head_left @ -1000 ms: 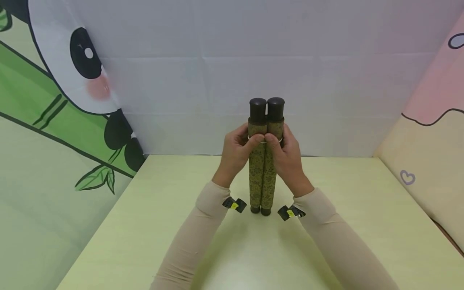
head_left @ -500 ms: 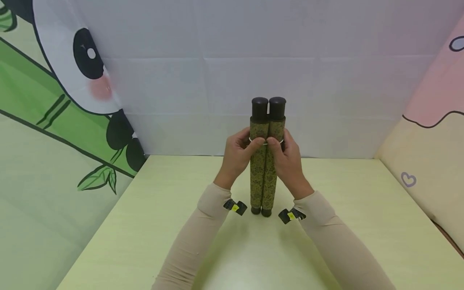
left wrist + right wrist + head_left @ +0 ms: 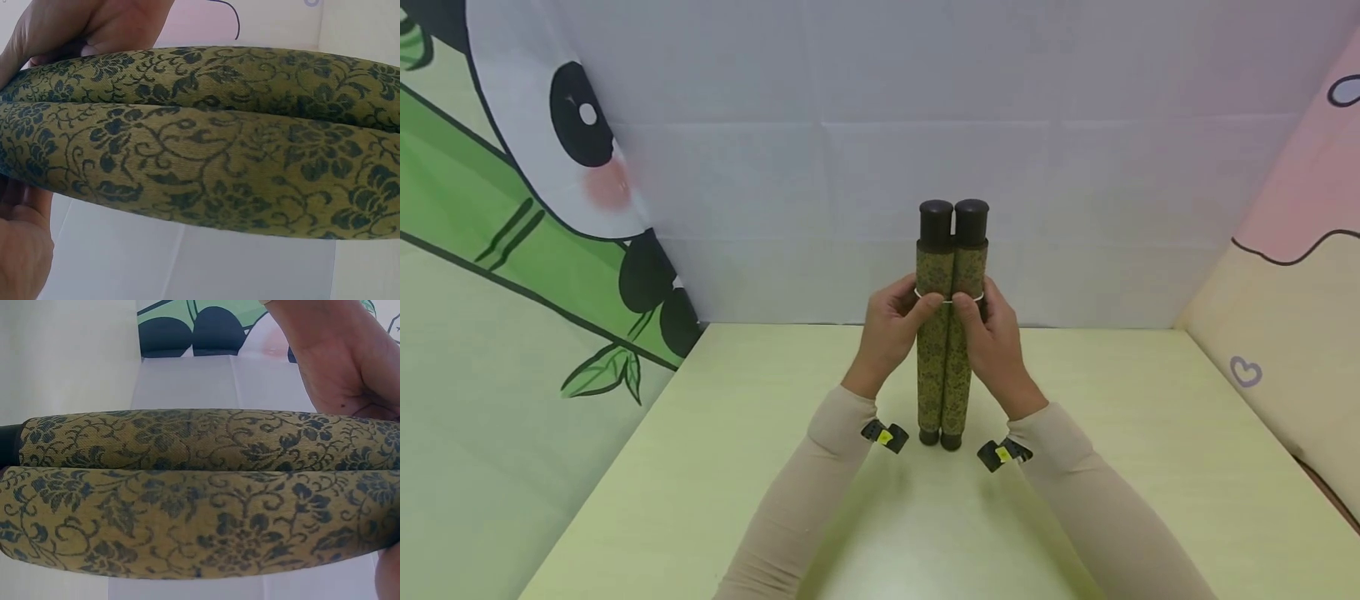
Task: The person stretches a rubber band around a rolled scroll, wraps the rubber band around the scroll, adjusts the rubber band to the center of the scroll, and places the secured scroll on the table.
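Note:
Two rolled scrolls stand upright side by side, covered in olive-gold brocade with dark flowers, with dark knobs at the top and dark lower ends at the table. A thin white band runs round both rolls in their upper part. My left hand grips the band at the left roll, thumb in front. From the other side my right hand does likewise, its thumb beside the left one. The other fingers are mostly hidden behind the rolls. The brocade fills much of the left wrist view.
A pale yellow table spreads round the scrolls. Behind it hangs a creased white cloth. Painted panels stand at both sides, with a green leaf at left and a small heart at right.
The white band has slid slightly down the rolls, both hands moving down with it. More brocade shows above the thumbs. The scrolls have stayed nearly in place.

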The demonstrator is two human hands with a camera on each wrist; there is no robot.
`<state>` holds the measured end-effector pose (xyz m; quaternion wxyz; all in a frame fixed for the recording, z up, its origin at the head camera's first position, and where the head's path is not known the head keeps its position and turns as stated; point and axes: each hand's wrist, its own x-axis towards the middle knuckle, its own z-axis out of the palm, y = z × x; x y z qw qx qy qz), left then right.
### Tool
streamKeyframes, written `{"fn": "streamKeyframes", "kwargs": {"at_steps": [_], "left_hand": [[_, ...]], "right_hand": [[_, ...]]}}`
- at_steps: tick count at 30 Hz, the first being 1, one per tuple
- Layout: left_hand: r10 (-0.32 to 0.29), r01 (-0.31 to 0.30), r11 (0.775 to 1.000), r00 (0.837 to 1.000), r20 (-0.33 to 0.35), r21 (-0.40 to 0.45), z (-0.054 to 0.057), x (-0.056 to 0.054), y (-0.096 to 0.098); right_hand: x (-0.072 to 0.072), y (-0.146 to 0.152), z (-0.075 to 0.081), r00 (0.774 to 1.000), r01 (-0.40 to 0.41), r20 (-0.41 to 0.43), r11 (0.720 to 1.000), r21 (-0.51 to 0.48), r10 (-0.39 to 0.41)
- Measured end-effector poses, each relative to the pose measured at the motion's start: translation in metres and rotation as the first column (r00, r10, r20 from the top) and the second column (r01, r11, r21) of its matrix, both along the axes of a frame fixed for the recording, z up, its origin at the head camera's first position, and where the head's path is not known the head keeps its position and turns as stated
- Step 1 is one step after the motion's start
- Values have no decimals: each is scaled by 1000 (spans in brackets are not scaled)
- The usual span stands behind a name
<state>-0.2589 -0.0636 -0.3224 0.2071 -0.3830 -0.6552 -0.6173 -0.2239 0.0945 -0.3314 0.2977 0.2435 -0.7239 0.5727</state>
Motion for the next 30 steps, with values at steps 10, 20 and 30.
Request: {"fn": "streamKeyframes", "kwargs": {"at_steps": [10,20,30], "left_hand": [[-17,17,1000,1000,-13,1,3,0,0],[-12,12,1000,1000,4,-26,0,1,-3],[-5,9,998,998,62,-63,-5,3,-7]], "right_hand": [[-2,1,1,999,5,-44,1000,-9,-5],[-1,-1,-5,999,-28,-28,999,-24,27],[2,1,-14,997,-75,13,997,-36,76]]}}
